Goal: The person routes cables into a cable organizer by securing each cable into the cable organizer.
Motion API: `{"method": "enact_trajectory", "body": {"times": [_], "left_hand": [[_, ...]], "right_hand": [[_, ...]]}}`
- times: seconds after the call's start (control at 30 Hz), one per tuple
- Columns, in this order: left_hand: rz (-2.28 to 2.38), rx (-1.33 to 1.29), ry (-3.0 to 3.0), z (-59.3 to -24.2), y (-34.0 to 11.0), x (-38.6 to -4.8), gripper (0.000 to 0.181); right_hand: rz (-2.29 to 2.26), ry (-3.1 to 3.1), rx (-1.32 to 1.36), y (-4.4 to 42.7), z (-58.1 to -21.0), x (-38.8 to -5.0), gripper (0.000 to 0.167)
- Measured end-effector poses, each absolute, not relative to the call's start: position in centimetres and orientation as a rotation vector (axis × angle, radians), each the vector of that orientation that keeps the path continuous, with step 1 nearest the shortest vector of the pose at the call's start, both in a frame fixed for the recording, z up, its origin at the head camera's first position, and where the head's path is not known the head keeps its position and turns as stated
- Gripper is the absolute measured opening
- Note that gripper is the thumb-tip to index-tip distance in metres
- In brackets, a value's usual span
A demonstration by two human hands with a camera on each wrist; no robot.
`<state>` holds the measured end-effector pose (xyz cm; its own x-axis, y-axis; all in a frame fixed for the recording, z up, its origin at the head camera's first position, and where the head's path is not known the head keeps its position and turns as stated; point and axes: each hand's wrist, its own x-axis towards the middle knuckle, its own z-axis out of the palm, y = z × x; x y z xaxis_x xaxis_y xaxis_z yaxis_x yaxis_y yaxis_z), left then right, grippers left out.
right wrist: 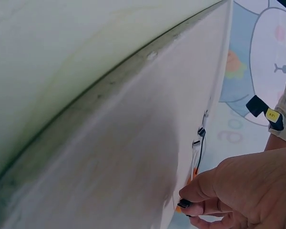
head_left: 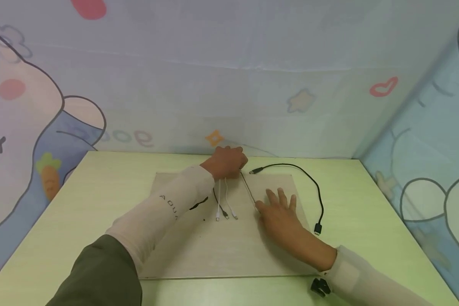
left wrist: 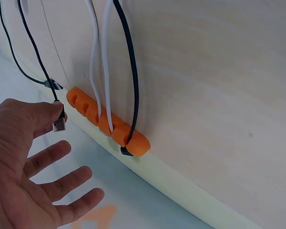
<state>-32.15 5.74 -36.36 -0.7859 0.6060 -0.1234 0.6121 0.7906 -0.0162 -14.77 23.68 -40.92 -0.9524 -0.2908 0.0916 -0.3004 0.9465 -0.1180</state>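
Between thumb and forefinger, my left hand (head_left: pixel 226 162) pinches the metal USB plug (left wrist: pixel 59 125) of a black cable (head_left: pixel 247 185) at the board's far edge. Just beside that plug lies an orange cable holder (left wrist: pixel 142 144) with several slots. Two white cables (left wrist: pixel 106 62) and another black cable (left wrist: pixel 133 71) sit in its slots. My right hand (head_left: pixel 281 221) is over the right part of the board, and its thumb and finger pinch the small black plug (right wrist: pixel 184 203) at the cable's near end. In the head view, the left hand hides the holder.
The thin pale board (head_left: pixel 222 259) lies on a light yellow table (head_left: pixel 107 170). A loose black cable (head_left: pixel 318 191) curves along the board's right side. Near ends of the held cables (head_left: pixel 226 212) lie on the board. A printed cloth backdrop (head_left: pixel 199 85) stands behind the table.
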Motion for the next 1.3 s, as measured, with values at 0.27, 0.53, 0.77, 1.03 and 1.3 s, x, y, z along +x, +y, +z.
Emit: {"method": "enact_trajectory", "body": {"times": [0.27,0.53,0.77,1.03,1.3], "left_hand": [[-0.157,0.992,2.872,-36.0,4.9,-32.2,0.021],[-0.212,1.011,2.873,-35.5,4.2,-32.0,0.026],[-0.289,0.993,2.866,-35.3,4.4,-32.3,0.027],[-0.382,0.981,2.855,-35.4,4.5,-32.5,0.018],[-0.462,0.989,2.845,-35.4,4.5,-32.8,0.017]], "right_hand": [[0.210,-3.030,0.476,22.7,-40.6,-15.1,0.031],[0.221,-3.007,0.481,22.0,-40.8,-15.3,0.030],[0.238,-3.021,0.468,21.3,-40.9,-15.3,0.030],[0.252,-3.070,0.461,20.1,-40.6,-15.2,0.030],[0.281,-3.038,0.500,19.5,-41.7,-15.7,0.026]]}}
